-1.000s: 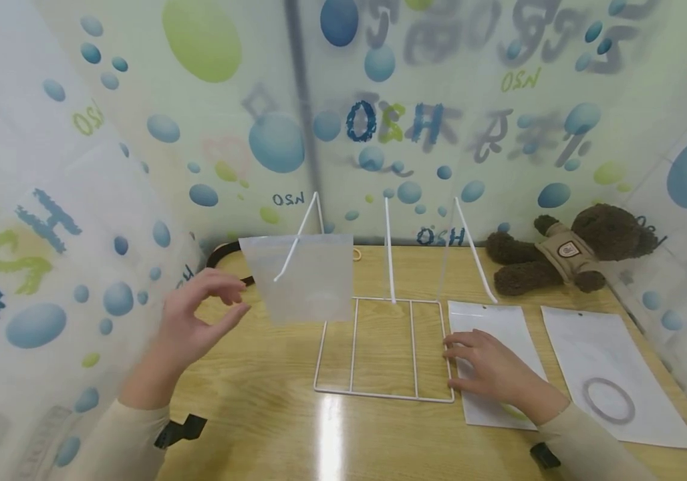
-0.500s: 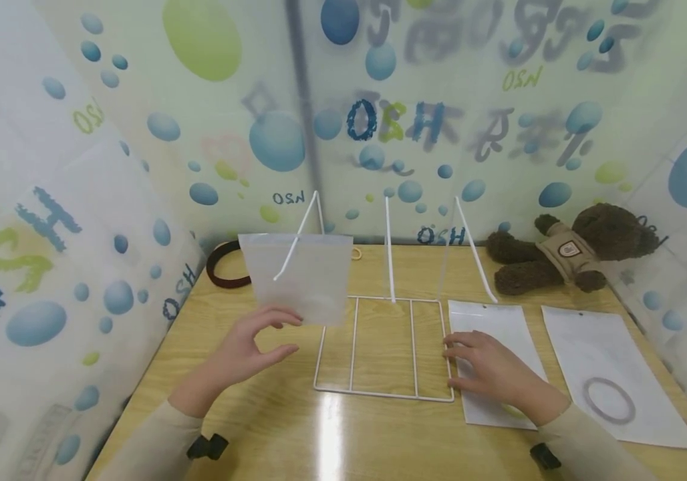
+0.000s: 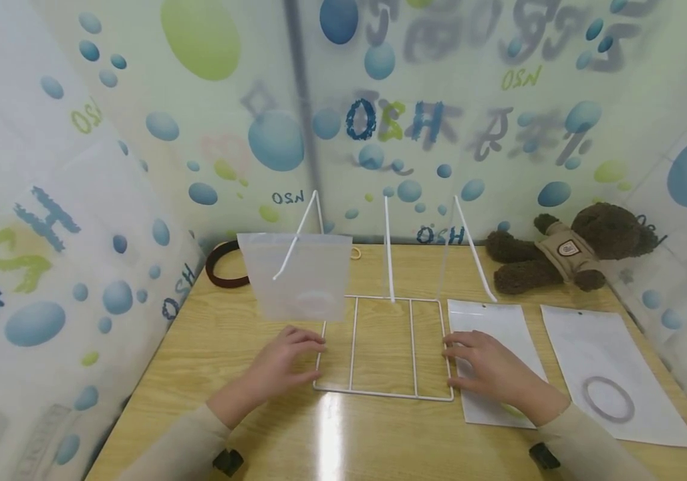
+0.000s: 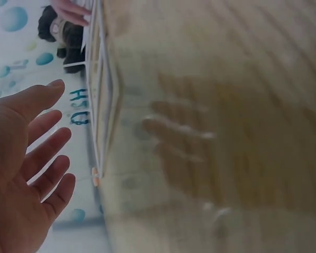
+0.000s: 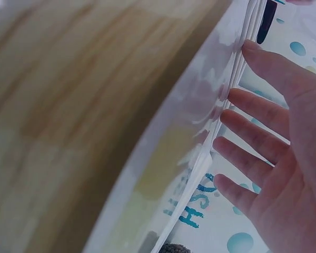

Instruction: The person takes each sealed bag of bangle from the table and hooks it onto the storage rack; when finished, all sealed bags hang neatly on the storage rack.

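A white wire display rack (image 3: 383, 395) lies with its rectangular base on the table, three prongs rising towards me. From its left prong hangs a frosted bag (image 3: 328, 277) with a pale ring inside. My left hand (image 3: 277, 364) is beside the base's left side, fingers relaxed and slightly bent; in the left wrist view the hand (image 4: 31, 153) holds nothing. At the base's right side my right hand (image 3: 490, 367) rests its fingertips against the wire. The right wrist view shows that hand (image 5: 274, 126) with fingers extended along the rack edge.
Under my right hand lies a white-backed bag (image 3: 488, 324) with something yellow-green in it. Another bag (image 3: 608, 341) with a grey ring is further right. A brown teddy bear (image 3: 566, 247) lies at the back right, a dark brown band (image 3: 226, 279) at the back left.
My left hand has come down and right from beside the hanging bag to the rack's left side. The right hand has stayed at the right side.
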Available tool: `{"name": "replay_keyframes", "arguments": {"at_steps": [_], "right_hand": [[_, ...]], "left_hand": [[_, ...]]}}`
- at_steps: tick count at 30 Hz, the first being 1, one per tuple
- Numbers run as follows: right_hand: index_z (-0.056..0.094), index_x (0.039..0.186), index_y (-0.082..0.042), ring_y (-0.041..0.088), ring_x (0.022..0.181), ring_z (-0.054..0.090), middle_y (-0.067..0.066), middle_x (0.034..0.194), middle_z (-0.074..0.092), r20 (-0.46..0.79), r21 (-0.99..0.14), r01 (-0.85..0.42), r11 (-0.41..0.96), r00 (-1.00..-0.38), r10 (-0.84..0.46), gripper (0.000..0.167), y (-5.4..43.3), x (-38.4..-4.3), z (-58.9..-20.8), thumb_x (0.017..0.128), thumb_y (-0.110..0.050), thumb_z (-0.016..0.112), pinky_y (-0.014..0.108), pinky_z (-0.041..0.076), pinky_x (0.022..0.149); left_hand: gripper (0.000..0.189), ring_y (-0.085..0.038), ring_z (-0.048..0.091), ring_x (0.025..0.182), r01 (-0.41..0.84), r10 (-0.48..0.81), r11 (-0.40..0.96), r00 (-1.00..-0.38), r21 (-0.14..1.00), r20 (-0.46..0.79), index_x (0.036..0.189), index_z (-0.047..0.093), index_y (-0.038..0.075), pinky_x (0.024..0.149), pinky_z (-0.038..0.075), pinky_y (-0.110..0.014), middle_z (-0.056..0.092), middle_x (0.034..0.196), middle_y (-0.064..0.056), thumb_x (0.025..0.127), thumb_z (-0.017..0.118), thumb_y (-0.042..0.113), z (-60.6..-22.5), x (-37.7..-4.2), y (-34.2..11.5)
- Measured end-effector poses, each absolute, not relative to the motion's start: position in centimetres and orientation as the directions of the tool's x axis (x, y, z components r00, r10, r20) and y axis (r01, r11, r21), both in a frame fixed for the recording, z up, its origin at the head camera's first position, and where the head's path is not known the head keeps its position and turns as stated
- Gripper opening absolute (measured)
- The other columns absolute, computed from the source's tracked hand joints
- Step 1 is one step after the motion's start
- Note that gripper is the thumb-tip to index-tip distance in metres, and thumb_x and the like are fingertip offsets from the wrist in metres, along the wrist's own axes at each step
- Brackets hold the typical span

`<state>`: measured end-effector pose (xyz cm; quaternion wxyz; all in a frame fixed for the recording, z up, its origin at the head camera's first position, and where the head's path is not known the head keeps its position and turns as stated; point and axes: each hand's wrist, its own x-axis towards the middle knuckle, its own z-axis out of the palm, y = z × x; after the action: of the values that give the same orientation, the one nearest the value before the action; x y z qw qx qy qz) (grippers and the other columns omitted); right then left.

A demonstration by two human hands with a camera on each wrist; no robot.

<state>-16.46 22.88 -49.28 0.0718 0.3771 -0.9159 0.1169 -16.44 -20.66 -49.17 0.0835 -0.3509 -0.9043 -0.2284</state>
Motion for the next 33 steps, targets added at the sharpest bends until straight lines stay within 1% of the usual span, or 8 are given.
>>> {"name": "replay_keyframes", "arguments": {"at_steps": [6, 13, 16, 21, 27, 33], "right_hand": [[0.077, 0.113, -0.010, 0.033, 0.116, 0.066, 0.011, 0.129, 0.068, 0.211, -0.159, -0.706, 0.690, -0.707, -0.675, 0.044, 22.9, -16.4, -49.2, 0.079, -0.035, 0.090, 0.053, 0.054, 0.097], [0.076, 0.113, -0.009, 0.033, 0.117, 0.066, 0.012, 0.129, 0.068, 0.207, -0.163, -0.703, 0.692, -0.711, -0.672, 0.044, 22.9, -16.5, -49.2, 0.079, -0.034, 0.090, 0.053, 0.055, 0.096], [0.076, 0.114, -0.009, 0.034, 0.118, 0.066, 0.012, 0.130, 0.068, 0.199, -0.172, -0.698, 0.695, -0.716, -0.669, 0.044, 22.9, -16.5, -49.2, 0.079, -0.034, 0.089, 0.053, 0.054, 0.097], [0.076, 0.115, -0.010, 0.034, 0.119, 0.065, 0.012, 0.131, 0.068, 0.192, -0.178, -0.692, 0.700, -0.722, -0.665, 0.044, 22.9, -16.4, -49.3, 0.080, -0.034, 0.089, 0.053, 0.054, 0.098], [0.076, 0.114, -0.009, 0.034, 0.119, 0.065, 0.012, 0.131, 0.067, 0.198, -0.180, -0.697, 0.694, -0.716, -0.669, 0.044, 22.8, -16.5, -49.2, 0.080, -0.034, 0.089, 0.053, 0.054, 0.098], [0.076, 0.114, -0.010, 0.034, 0.118, 0.065, 0.012, 0.131, 0.067, 0.198, -0.178, -0.699, 0.693, -0.715, -0.671, 0.044, 23.1, -16.5, -49.2, 0.079, -0.034, 0.089, 0.052, 0.054, 0.098]], "left_hand": [[0.046, -0.018, 0.057, 0.117, 0.641, 0.599, 0.685, -0.766, 0.346, 0.232, 0.119, 0.075, 0.017, 0.101, 0.051, -0.042, 0.070, 0.129, 0.002, 0.079, 0.089, 0.037, -50.1, -15.9, -20.3], [0.049, -0.019, 0.057, 0.114, 0.644, 0.588, 0.714, -0.764, 0.275, 0.264, 0.116, 0.076, 0.017, 0.100, 0.049, -0.042, 0.070, 0.127, 0.002, 0.075, 0.090, 0.040, -50.9, -15.8, -20.5], [0.049, -0.018, 0.056, 0.115, 0.623, 0.576, 0.729, -0.782, 0.282, 0.239, 0.117, 0.077, 0.018, 0.101, 0.049, -0.042, 0.070, 0.129, 0.004, 0.077, 0.088, 0.044, -50.9, -15.9, -20.6], [0.045, -0.017, 0.056, 0.115, 0.598, 0.557, 0.748, -0.802, 0.290, 0.216, 0.116, 0.077, 0.018, 0.102, 0.048, -0.041, 0.070, 0.130, 0.007, 0.080, 0.087, 0.044, -50.7, -15.9, -20.8], [0.050, -0.016, 0.056, 0.112, 0.574, 0.533, 0.763, -0.819, 0.297, 0.214, 0.118, 0.077, 0.017, 0.100, 0.047, -0.040, 0.071, 0.130, 0.009, 0.077, 0.089, 0.044, -50.6, -15.9, -21.0], [0.053, -0.015, 0.055, 0.112, 0.550, 0.519, 0.779, -0.835, 0.301, 0.182, 0.122, 0.076, 0.017, 0.100, 0.046, -0.039, 0.070, 0.132, 0.010, 0.078, 0.088, 0.045, -50.6, -15.9, -20.9]]}}
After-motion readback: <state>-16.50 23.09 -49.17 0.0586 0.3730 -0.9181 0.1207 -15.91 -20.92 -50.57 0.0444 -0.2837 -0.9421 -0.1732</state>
